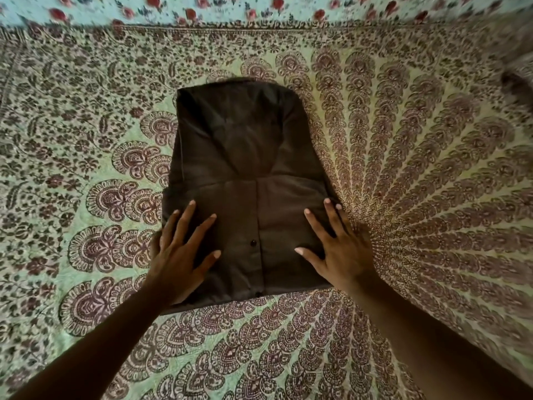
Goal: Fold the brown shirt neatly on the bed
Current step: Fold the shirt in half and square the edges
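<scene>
The brown shirt (245,157) lies on the bed as a narrow upright rectangle, its sides folded in and its button placket running down the lower middle. My left hand (181,249) rests flat on the shirt's lower left part, fingers spread and straight. My right hand (337,246) presses flat on the lower right part, with its outer fingers at the shirt's right edge. Neither hand grips the cloth.
The bed is covered by a green and maroon paisley bedspread (418,174) that reaches all around the shirt. A light blue cloth with red flowers (259,7) runs along the far edge. A blurred dark shape (519,85) sits at the right border.
</scene>
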